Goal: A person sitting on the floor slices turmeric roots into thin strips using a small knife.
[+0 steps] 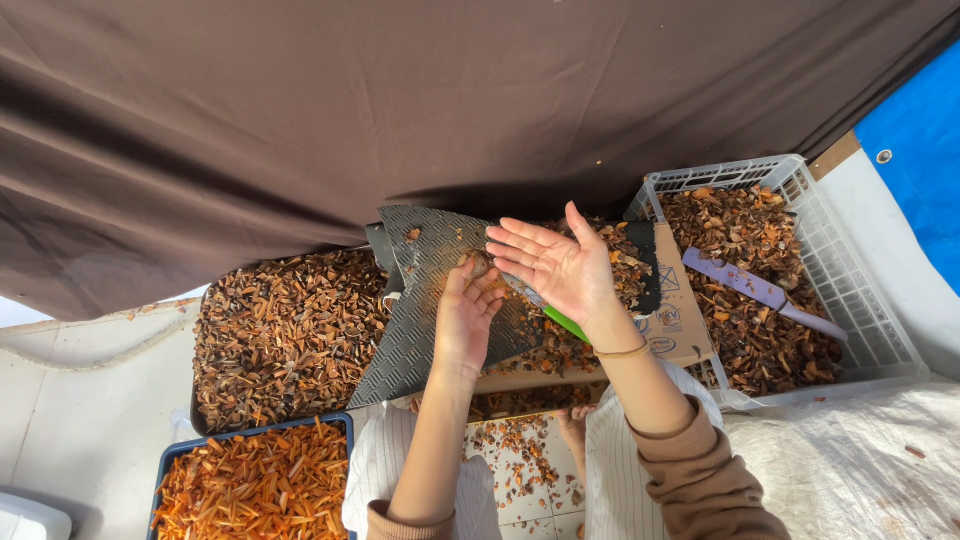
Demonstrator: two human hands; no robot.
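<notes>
At frame centre, the left hand (465, 318) pinches a small brown round nut (478, 264) against the dark ridged rubber mat (430, 300); the right hand (560, 268) hovers spread just right (palm up, empty).

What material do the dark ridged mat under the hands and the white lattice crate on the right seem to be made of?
Dark ridged mat: probably rubber, matte, with a moulded diamond tread and a bent edge. White lattice crate: looks like moulded plastic, slightly glossy, with thin slotted walls.
</notes>
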